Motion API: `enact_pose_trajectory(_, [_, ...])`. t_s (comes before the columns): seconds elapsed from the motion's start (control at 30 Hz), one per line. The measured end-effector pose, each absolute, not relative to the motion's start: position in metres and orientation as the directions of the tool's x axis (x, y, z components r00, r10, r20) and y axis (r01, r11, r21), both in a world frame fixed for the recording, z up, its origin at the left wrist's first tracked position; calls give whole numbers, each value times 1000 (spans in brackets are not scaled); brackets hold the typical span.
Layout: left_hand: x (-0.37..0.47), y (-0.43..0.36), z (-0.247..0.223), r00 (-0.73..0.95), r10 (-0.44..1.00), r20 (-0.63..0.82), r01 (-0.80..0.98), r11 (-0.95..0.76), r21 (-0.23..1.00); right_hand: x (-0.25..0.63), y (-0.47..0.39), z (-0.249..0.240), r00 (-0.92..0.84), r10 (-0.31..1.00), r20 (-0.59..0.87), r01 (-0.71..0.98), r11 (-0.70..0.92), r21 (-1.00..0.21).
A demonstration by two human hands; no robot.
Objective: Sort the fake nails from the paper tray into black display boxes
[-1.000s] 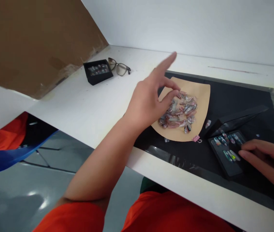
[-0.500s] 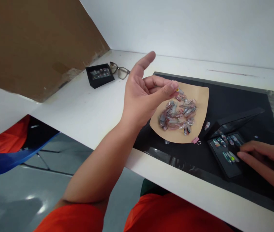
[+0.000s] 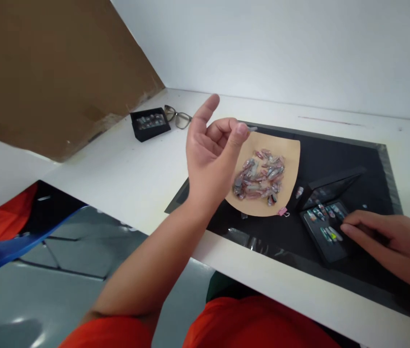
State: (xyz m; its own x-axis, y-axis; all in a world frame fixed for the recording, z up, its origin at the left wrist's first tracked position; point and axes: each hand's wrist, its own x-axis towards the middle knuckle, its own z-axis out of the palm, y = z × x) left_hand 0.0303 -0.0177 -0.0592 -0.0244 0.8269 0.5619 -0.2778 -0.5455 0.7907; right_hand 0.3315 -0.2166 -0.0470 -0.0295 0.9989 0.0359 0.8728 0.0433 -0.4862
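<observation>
My left hand (image 3: 214, 145) is raised over the left side of a tan sheet (image 3: 288, 150). Its thumb and a bent finger pinch a small press-on nail (image 3: 253, 129), while the index finger points up. On the sheet lies a heap of press-on nails in clear wrappers (image 3: 259, 176). At the right, my right hand (image 3: 382, 237) has thumb and index finger together at the edge of an open black box (image 3: 330, 246). Whatever they hold is hidden. Inside the box, colourful press-on nails (image 3: 330, 234) lie in two rows, and its lid (image 3: 331, 188) stands tilted up behind.
A black mat (image 3: 335, 150) lies under the sheet, with a pink binder clip (image 3: 283, 211) on the sheet's edge. One loose wrapped nail (image 3: 299, 192) sits beside the box. Farther left are another black box (image 3: 149, 124) and eyeglasses (image 3: 179, 117). A brown panel (image 3: 63, 72) borders the table.
My left hand has drawn back a little from above the sheet and turned, with the nail now seen more edge-on. My right hand stays at the box. The whole view has shifted slightly.
</observation>
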Motion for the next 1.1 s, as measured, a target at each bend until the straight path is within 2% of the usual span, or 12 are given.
enact_pose_trajectory(0.13, [48, -26, -61, -56, 665, 745, -246, -732, 635, 332, -215, -48, -101, 992, -80, 854, 45, -518])
enact_pose_trajectory(0.23, [57, -43, -56, -132, 533, 836, -216, -838, 500, 332, -212, -50, -114, 991, -73, 857, 61, -512])
enact_pose_trajectory(0.33, [63, -72, -49, -221, 531, 818, -126, -847, 516, 330, -210, -51, -110, 993, -32, 864, 80, -497])
enact_pose_trajectory(0.43, [68, -102, -44, -240, 513, 824, -90, -857, 507, 327, -208, -49, -117, 993, -4, 872, 101, -480])
enact_pose_trajectory(0.57, [80, -122, -41, -203, 512, 834, -134, -859, 495, 325, -204, -39, -160, 987, -1, 865, 139, -482])
enact_pose_trajectory(0.63, [90, -125, -41, -231, 478, 848, -161, -878, 451, 324, -204, -35, -164, 986, 25, 856, 155, -493])
enact_pose_trajectory(0.77, [108, -129, -46, -210, 424, 881, -203, -900, 385, 318, -207, -30, -130, 983, 131, 818, 181, -546])
enact_pose_trajectory(0.93, [119, -135, -56, -139, 334, 932, -261, -920, 291, 302, -216, -21, -84, 966, 243, 704, 230, -672])
enact_pose_trajectory(1.1, [110, -135, -60, -58, 186, 981, -252, -953, 166, 292, -221, -17, -35, 956, 291, 566, 259, -782])
